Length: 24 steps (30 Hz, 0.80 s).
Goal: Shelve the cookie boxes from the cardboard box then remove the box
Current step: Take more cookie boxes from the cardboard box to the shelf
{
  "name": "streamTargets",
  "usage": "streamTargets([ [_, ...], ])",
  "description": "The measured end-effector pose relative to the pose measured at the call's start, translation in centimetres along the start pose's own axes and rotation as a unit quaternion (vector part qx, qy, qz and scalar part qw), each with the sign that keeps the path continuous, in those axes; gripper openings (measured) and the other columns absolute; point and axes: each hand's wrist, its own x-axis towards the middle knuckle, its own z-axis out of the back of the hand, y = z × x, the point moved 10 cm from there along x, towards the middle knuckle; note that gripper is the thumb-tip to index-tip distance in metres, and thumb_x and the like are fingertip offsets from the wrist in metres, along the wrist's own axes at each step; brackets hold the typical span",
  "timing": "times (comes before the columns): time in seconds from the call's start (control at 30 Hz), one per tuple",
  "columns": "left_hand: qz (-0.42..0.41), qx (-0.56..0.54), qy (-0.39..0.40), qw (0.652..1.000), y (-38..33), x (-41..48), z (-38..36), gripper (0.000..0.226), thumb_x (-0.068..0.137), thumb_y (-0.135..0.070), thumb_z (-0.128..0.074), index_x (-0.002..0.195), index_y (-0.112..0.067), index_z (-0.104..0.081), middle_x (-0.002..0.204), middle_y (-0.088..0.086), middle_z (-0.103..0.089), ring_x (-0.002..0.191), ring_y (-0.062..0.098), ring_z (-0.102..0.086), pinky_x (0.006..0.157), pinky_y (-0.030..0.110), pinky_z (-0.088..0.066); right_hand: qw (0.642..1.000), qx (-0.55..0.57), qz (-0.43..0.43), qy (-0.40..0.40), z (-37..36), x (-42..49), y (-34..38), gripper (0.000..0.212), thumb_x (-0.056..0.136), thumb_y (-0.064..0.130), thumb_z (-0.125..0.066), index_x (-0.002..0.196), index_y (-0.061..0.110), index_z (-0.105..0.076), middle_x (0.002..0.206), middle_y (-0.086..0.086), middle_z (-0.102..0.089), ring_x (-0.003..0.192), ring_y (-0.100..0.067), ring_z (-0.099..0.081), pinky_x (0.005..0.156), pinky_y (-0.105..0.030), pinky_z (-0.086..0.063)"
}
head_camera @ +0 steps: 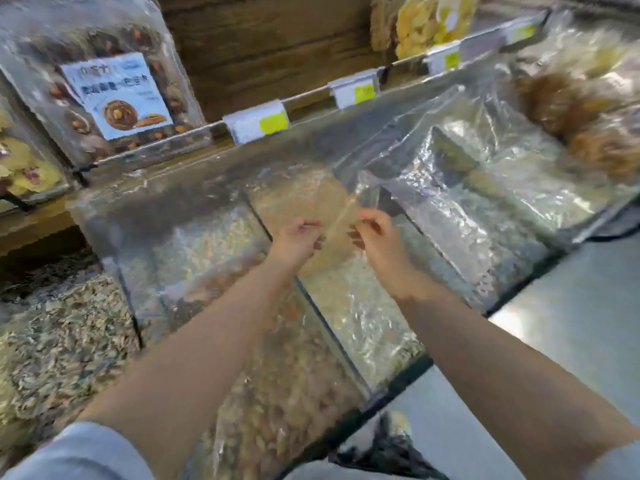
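Meanwhile, at a shop's snack display: a person leans over a row of clear bins, both bare arms stretched toward mid-frame. Left hand & right hand sit close together, fingers curled in a pinch on what looks like a thin clear strip or film edge running diagonally up-right betw. them; motion blur makes it impossible to tell exactly what is held or how firmly. Under the hands lies a flat tan pack, its long axis running from lower right to upper left, wrapped in shiny plastic. Bins w/ dark frames hold loose nuts, lower centre. A clear cookie box w/ a blue-white label stands on the shelf at upper left, well apart from both hands, up & left of the grip; left hand is the nearer one. Price tags w/ yellow patches line the shelf rail across the upper middle. Bagged pastries fill the upper right. No cardboard box is visible in frame, so any next pick likely needs a turn away from the shelf. Grey floor shows at right.
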Motion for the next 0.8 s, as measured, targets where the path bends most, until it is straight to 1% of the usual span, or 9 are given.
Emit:
streamTargets([
  [0.03,-0.002,0.001,0.034,0.999,-0.4,-0.8,-3.2,0.017,0.095,-0.005,-0.044,0.091,-0.017,-0.055,0.071,-0.001,-0.056,0.056,0.005,-0.053,0.055,0.020,-0.037,0.999,0.020,-0.018,-0.031,3.0,-1.1,-1.2,0.015,0.096,0.000,-0.047,0.095,0.012,-0.056,0.079,-0.005,-0.059,0.061,-0.006,-0.060,0.059,-0.014,-0.049],
  [0.13,-0.034,0.012,0.140,0.989,-2.0,-4.1,-12.9,0.024,0.093,-0.004,-0.046,0.080,-0.023,-0.054,0.071,0.000,-0.056,0.061,0.010,-0.052,0.058,0.020,-0.038,0.988,0.060,-0.056,-0.133,12.1,-4.9,-4.7,0.022,0.095,0.001,-0.050,0.086,0.020,-0.057,0.073,-0.003,-0.058,0.061,-0.012,-0.056,0.062,-0.023,-0.045],
  [0.23,-0.060,0.056,0.220,0.972,-1.8,-7.4,-21.9,0.023,0.091,-0.003,-0.047,0.080,-0.021,-0.058,0.071,0.001,-0.059,0.060,0.011,-0.055,0.058,0.021,-0.042,0.968,0.060,-0.092,-0.225,20.9,-9.4,-8.3,0.022,0.094,0.008,-0.053,0.085,0.027,-0.059,0.075,0.000,-0.061,0.067,-0.014,-0.058,0.069,-0.029,-0.047],
  [0.3,-0.073,0.094,0.274,0.954,-1.0,-10.1,-27.8,0.023,0.089,-0.002,-0.047,0.080,-0.021,-0.058,0.072,0.001,-0.060,0.061,0.013,-0.055,0.058,0.022,-0.044,0.952,0.060,-0.116,-0.276,26.3,-13.0,-10.5,0.019,0.094,0.008,-0.051,0.088,0.024,-0.059,0.077,0.000,-0.061,0.069,-0.014,-0.058,0.069,-0.027,-0.047],
  [0.4,-0.077,0.147,0.357,0.919,1.0,-15.2,-36.6,0.017,0.091,-0.002,-0.045,0.093,-0.013,-0.057,0.076,0.001,-0.059,0.063,0.011,-0.055,0.055,0.016,-0.043,0.927,0.075,-0.147,-0.338,34.1,-18.7,-14.0,0.015,0.094,0.007,-0.047,0.100,0.015,-0.058,0.082,-0.003,-0.061,0.071,-0.013,-0.058,0.067,-0.022,-0.047],
  [0.53,-0.065,0.231,0.436,0.867,4.2,-22.5,-47.0,0.017,0.092,-0.008,-0.046,0.099,-0.016,-0.059,0.085,0.002,-0.062,0.069,0.010,-0.058,0.067,0.024,-0.047,0.882,0.097,-0.204,-0.414,43.8,-27.2,-18.8,0.015,0.095,0.008,-0.046,0.103,0.013,-0.058,0.080,-0.002,-0.060,0.070,-0.013,-0.059,0.069,-0.024,-0.048],
  [0.63,-0.057,0.269,0.492,0.826,6.5,-28.2,-54.3,0.017,0.090,-0.007,-0.048,0.098,-0.016,-0.060,0.089,0.006,-0.062,0.070,0.013,-0.058,0.070,0.028,-0.047,0.850,0.115,-0.235,-0.458,50.2,-33.4,-21.7,0.015,0.093,0.010,-0.047,0.099,0.016,-0.059,0.079,-0.001,-0.060,0.067,-0.012,-0.058,0.064,-0.022,-0.046],
  [0.73,-0.061,0.282,0.524,0.801,7.5,-33.4,-60.6,0.017,0.091,-0.007,-0.046,0.098,-0.016,-0.060,0.091,0.007,-0.062,0.070,0.013,-0.058,0.067,0.026,-0.046,0.818,0.128,-0.258,-0.497,56.0,-39.1,-23.8,0.014,0.093,0.011,-0.047,0.095,0.018,-0.059,0.077,-0.002,-0.059,0.067,-0.014,-0.057,0.063,-0.023,-0.045],
  [0.8,-0.062,0.286,0.541,0.788,7.8,-36.5,-64.4,0.019,0.093,-0.009,-0.044,0.102,-0.014,-0.061,0.095,0.008,-0.062,0.074,0.015,-0.058,0.069,0.027,-0.046,0.796,0.142,-0.268,-0.523,59.3,-42.6,-24.6,0.014,0.093,0.011,-0.047,0.097,0.018,-0.059,0.076,-0.001,-0.058,0.066,-0.013,-0.055,0.062,-0.022,-0.044],
])
